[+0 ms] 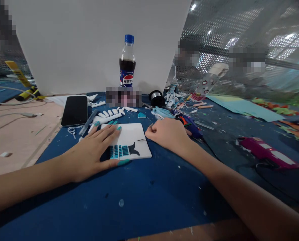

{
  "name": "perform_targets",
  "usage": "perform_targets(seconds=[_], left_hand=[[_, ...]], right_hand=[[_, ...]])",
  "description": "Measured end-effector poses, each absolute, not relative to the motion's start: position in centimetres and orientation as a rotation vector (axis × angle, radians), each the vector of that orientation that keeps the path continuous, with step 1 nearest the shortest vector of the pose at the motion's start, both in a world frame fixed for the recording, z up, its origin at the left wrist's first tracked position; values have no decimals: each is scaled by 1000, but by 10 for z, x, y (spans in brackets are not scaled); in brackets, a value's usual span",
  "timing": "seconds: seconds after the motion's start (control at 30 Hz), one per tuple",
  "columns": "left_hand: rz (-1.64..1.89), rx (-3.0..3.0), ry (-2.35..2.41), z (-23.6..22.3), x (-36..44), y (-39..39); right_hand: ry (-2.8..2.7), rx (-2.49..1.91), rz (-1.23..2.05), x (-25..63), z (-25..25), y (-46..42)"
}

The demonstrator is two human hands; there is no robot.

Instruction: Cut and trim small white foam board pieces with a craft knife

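A white square board (131, 130) lies on the blue mat in front of me, with rows of small teal strips (119, 151) and a dark grey fishtail-shaped piece (133, 149) on it. My left hand (94, 150) rests over the board's left side, fingers spread, the thumb along the near edge. Just beyond the right edge is my right hand (168, 134), its fingers closed on a thin pointed tool (140, 139). That tool's tip reaches over the board, above the grey tail; the rest of it is hidden in the fingers.
Behind the board lie white foam scraps (109, 115), a black phone (74, 110), a wire spool (157, 98) and a cola bottle (127, 63). To the right are a purple glue gun (193, 126), a magenta tool (268, 152) with a cord, and light-blue sheets (244, 107).
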State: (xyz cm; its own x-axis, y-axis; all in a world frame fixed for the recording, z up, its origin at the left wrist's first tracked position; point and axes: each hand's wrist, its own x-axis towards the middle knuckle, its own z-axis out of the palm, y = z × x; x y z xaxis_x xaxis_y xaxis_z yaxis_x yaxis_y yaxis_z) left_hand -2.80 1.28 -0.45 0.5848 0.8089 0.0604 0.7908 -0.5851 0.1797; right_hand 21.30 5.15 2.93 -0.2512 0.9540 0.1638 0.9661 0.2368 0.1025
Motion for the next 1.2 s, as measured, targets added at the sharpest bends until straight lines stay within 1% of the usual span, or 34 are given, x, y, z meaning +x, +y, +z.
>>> perform_targets(seconds=[0.23, 0.6, 0.7, 0.83, 1.0, 1.2], left_hand=[[282, 2788, 1221, 4, -25, 5], [411, 2841, 779, 9, -30, 5], [380, 2810, 663, 12, -31, 6], [259, 2734, 637, 15, -31, 8], [82, 2701, 693, 17, -30, 9], [69, 2722, 659, 17, -28, 10]], right_hand=[[-2491, -1719, -371, 222, 37, 55], [-2644, -1196, -518, 230, 29, 63], [-2693, -1022, -488, 230, 30, 64], [-2771, -854, -496, 222, 29, 59], [-2700, -967, -540, 219, 22, 58], [-2629, -987, -556, 219, 21, 57]])
